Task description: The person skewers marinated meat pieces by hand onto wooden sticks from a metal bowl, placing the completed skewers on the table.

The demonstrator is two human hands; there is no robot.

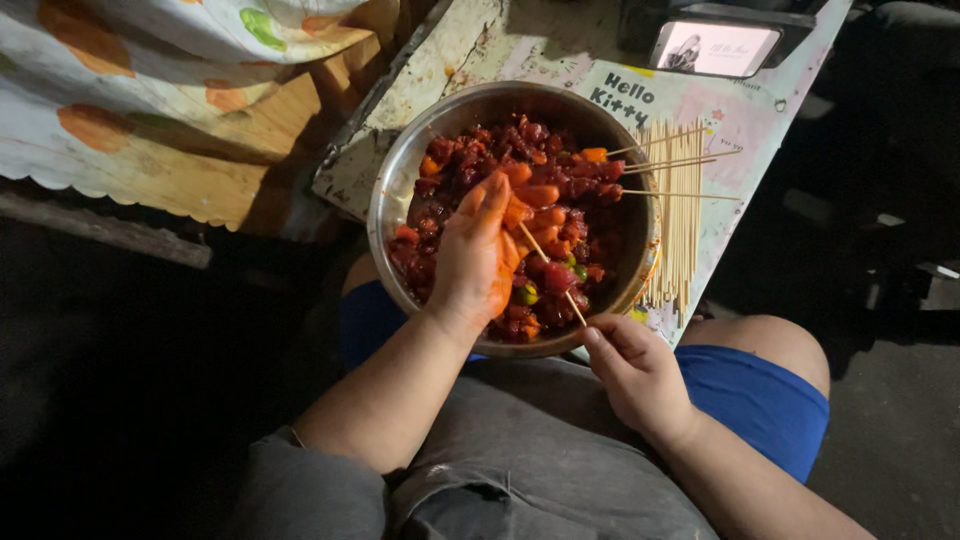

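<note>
Steel bowl, round and shiny, sits at the near edge of a worn tabletop, just over the person's lap. It is heaped with dark red, sauce-coated meat chunks mixed with orange and green vegetable pieces.

A thin wooden skewer lies slanted across the near right part of the bowl. Its long axis runs from the lower right, at the rim, up and to the left into the food. The right hand pinches its lower end between thumb and fingertips, just outside the rim. The left hand is down in the bowl, fingers curled loosely and smeared with orange sauce, at the skewer's upper end. It seems to be pressing or holding an orange piece against the tip, though the palm faces away and the grip itself is hidden. So the point of the stick lies toward the left hand, the butt toward the right, and the left hand is the nearer one to the food.

To the right of the bowl a spread of bare skewers lies on the tabletop, long axes running away from the person; a few rest crosswise with tips over the rim. Farther back stands a lit phone. A patterned cloth hangs at the upper left.
</note>
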